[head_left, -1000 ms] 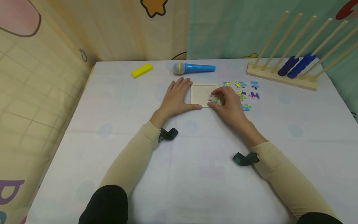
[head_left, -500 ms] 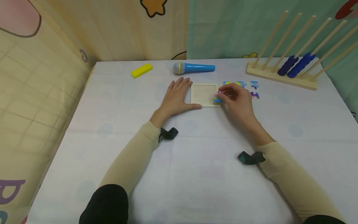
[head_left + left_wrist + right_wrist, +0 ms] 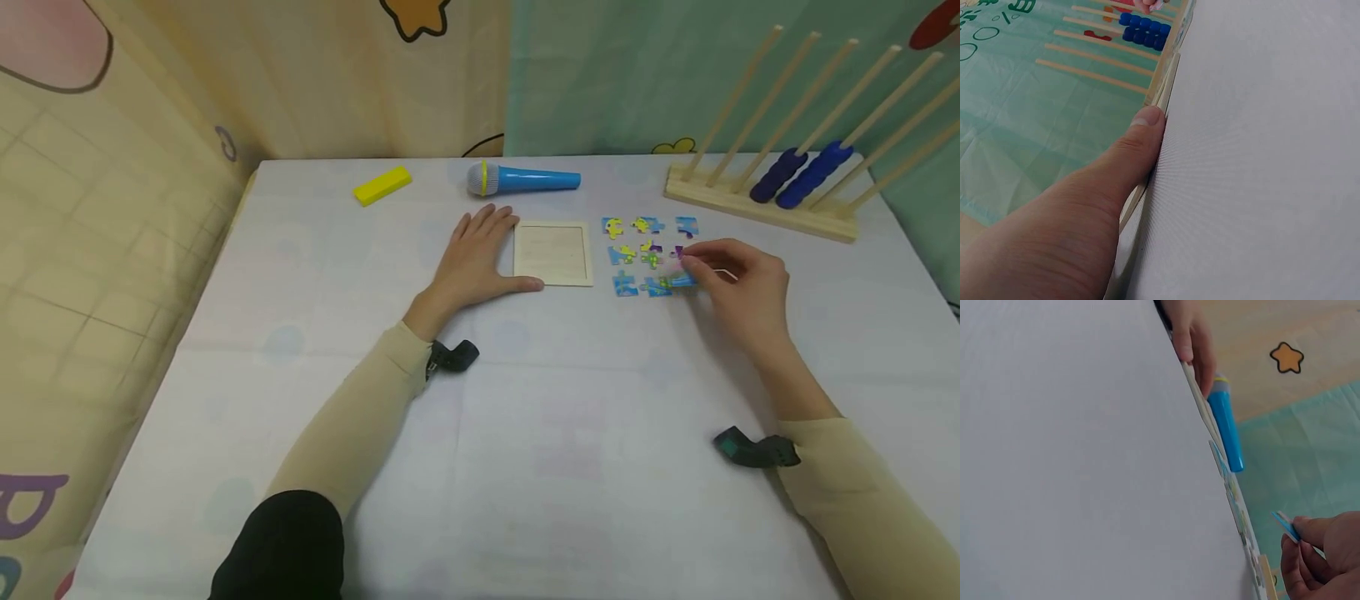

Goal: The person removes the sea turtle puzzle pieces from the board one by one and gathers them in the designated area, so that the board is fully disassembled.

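My left hand (image 3: 468,267) lies with straight fingers at the left side of a shallow square wooden puzzle tray (image 3: 551,254). Its thumb rests along the tray's front edge, as the left wrist view also shows. The tray has a bare recessed bottom. Over the right side of a group of colourful jigsaw pieces (image 3: 624,285), my right hand (image 3: 750,296) pinches one jigsaw piece (image 3: 1286,526) between thumb and fingers. In the right wrist view that piece is edge-on, held above the table, with a blue face. My right fingertips overlap the purple piece (image 3: 677,252) in the head view.
Behind the tray lies a blue toy microphone (image 3: 536,180), with a yellow block (image 3: 382,186) to its left. A wooden peg stand (image 3: 757,211) with blue beads on two of its rods stands at the back right. Curtains hang behind the white table (image 3: 480,467).
My right hand has lifted the jigsaw piece away from the tray and carried it right, over the other pieces, which now show more fully. The left hand has stayed in place.
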Available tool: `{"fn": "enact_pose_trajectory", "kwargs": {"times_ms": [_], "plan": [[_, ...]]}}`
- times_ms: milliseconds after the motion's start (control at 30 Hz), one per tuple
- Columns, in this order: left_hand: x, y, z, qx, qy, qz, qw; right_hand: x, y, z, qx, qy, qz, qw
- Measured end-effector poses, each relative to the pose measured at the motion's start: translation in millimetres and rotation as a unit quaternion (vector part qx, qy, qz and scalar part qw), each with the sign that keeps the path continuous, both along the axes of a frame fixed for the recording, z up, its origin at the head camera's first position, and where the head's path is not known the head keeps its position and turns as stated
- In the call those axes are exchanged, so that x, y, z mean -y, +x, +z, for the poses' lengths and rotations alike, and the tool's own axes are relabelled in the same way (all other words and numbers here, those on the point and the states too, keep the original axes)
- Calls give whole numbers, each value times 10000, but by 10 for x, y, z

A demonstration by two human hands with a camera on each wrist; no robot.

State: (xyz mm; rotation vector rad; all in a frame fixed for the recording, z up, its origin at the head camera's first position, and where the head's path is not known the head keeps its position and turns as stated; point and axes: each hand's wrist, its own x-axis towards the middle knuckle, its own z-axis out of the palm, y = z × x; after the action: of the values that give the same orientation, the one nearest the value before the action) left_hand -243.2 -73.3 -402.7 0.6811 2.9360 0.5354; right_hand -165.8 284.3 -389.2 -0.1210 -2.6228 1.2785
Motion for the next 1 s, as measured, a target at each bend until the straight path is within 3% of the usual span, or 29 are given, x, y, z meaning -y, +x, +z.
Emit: {"fn": "enact_pose_trajectory", "kwargs": {"times_ms": [333,600,800,1000], "plan": [[16,33,2,24,-28,-21,10000,-155,86,-96,77,359,-260,9990],[28,26,-19,-4,-2,16,10000,-154,87,-159,-589,949,-558,9922],[68,21,-19,12,-22,-15,10000,-89,112,-240,-898,778,-649,9908],[118,34,6,8,-38,13,10000,-45,76,-283,-1285,704,-486,9880]]}}
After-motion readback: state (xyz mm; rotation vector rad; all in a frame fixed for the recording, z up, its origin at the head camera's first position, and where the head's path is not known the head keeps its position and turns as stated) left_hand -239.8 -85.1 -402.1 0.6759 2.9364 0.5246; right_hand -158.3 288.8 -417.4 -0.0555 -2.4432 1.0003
